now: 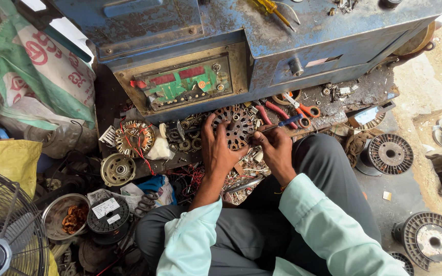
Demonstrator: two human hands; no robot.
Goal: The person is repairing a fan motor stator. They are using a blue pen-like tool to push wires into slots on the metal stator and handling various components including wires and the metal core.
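The blue machine (pixel 241 46) with its green control panel (pixel 182 82) fills the top of the view, and a cluttered table (pixel 333 99) runs along its front. On that table, just below the panel, lies the stator (pixel 237 128), a round dark slotted core. The left hand (pixel 216 148) grips its left rim, thumb up along the edge and fingers curled under. The right hand (pixel 274 145) is closed on a blue-handled screwdriver (pixel 277 124) whose tip meets the core's right side.

To do this well, I judge the left hand should pin the core flat so it cannot turn, while the tool works one slot at a time with light, steady pressure; a slip could nick the slot walls or jab the holding thumb.

Containers, largest first. A green-and-white sack (pixel 31 66) slumps at upper left; its contents are hidden. A yellow bag (pixel 8 158) lies below it, also closed to view. A steel bowl (pixel 65 214) near the fan (pixel 3 230) holds a tangle of copper wire (pixel 75 217). Orange-handled scissors (pixel 303 110) lie loose on the table.
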